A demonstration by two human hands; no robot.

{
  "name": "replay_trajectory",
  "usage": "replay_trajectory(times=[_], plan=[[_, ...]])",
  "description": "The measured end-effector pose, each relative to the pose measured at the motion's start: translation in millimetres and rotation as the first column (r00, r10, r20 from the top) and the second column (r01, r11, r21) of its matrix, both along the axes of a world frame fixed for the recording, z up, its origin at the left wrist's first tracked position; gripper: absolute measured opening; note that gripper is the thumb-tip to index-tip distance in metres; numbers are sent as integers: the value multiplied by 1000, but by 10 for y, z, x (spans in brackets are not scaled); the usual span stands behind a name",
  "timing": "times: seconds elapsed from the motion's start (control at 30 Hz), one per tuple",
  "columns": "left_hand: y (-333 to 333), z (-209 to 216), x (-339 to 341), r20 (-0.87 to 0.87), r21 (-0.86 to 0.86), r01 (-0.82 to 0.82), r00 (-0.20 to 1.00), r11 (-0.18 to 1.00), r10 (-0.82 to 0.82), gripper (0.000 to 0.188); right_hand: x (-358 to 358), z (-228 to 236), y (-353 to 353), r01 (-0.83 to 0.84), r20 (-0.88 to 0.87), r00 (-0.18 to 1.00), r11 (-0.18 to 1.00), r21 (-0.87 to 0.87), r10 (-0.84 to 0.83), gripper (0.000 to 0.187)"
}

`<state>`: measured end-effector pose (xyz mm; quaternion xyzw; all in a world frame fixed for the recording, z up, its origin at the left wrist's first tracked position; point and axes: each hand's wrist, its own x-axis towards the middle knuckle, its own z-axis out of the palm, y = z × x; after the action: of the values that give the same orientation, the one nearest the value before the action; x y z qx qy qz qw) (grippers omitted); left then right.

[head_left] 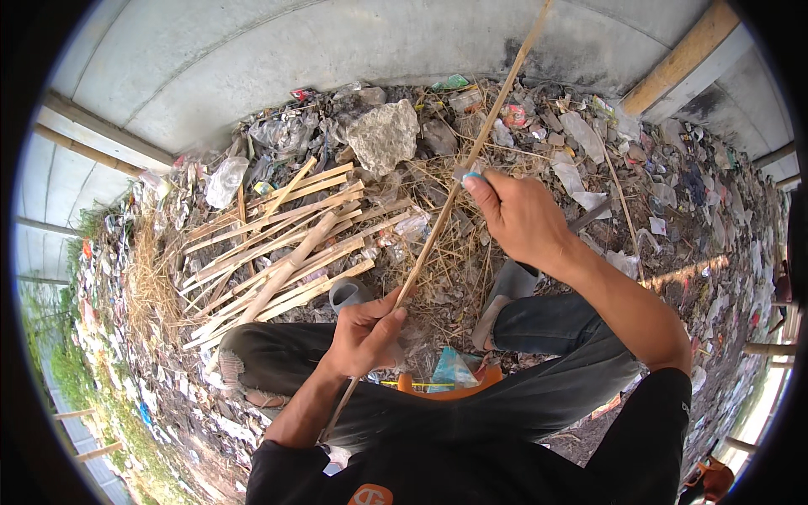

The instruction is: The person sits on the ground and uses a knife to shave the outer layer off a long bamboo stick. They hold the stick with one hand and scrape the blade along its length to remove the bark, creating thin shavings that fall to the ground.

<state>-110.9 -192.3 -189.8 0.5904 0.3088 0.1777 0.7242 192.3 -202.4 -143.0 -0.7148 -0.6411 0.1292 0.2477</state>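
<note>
A long thin bamboo strip (pixel 438 223) slants from my lap up toward the wall. My left hand (pixel 368 335) is closed round its lower part, with the strip's end passing below the hand. Higher up, my right hand (pixel 526 217) is closed, its thumb pressing a small blue-and-grey piece (pixel 468 174) against the strip. What that piece is cannot be made out, since the fingers cover most of it. Beside the right wrist shows a dark flat bar (pixel 589 215); whether it touches the hand is hidden.
Split bamboo and wood strips (pixel 286 252) lie piled at the left. A large pale rock (pixel 384 137) rests before the grey wall (pixel 252 67). Litter and straw (pixel 151 269) cover the ground. Between my legs shows an orange object (pixel 454 391), partly hidden.
</note>
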Motion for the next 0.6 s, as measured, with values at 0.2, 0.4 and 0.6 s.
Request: replay_trajectory(times=[0.2, 0.4, 0.6], plan=[[-2, 1, -25, -7, -30, 1, 1000, 1000, -1, 40, 109, -119, 106, 73, -111, 991, 997, 34, -69, 50], [47, 54, 97, -2, -9, -27, 1000, 1000, 27, 39, -418, -94, -254, -164, -125, 981, 975, -152, 145, 48], [-19, -53, -16, -27, 63, -32, 999, 998, 34, 40, 136, 34, 143, 81, -139, 987, 996, -35, -85, 54]])
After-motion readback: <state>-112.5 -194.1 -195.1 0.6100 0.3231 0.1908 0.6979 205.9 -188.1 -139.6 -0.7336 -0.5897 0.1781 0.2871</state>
